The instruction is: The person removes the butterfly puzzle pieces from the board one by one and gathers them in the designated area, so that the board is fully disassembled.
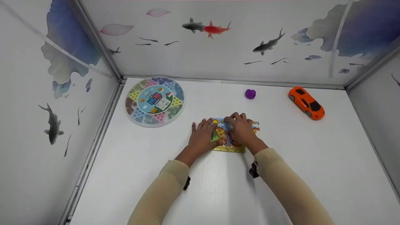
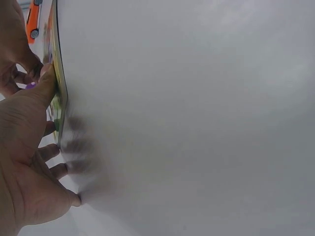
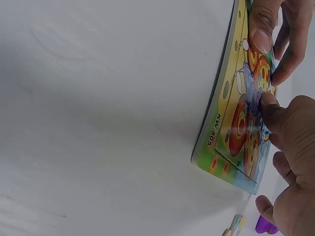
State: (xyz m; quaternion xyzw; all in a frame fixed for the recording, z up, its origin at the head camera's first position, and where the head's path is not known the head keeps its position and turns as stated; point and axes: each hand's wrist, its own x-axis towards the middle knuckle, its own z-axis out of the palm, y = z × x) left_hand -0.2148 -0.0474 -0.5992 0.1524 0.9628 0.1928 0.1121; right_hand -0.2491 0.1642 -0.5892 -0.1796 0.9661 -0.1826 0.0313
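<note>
A small cartoon jigsaw puzzle (image 1: 229, 149) with a yellow lower border lies flat on the white table, partly covered by both hands. My left hand (image 1: 203, 137) rests over its left side with the fingers spread, and the thumb (image 3: 262, 42) presses on its face. From the right, my right hand (image 1: 242, 129) reaches over the board with bent fingers, its thumb (image 3: 270, 110) touching the picture near the middle. Whether it pinches a piece there I cannot tell. A loose puzzle piece (image 1: 256, 126) lies just beyond the board's right edge, near the right hand.
A round, clear-lidded Chinese checkers set (image 1: 155, 101) lies at the back left. Toward the back are a small purple object (image 1: 250, 94) and, farther right, an orange toy car (image 1: 306, 103). Walls printed with fish (image 1: 215, 29) border the table at the back and sides.
</note>
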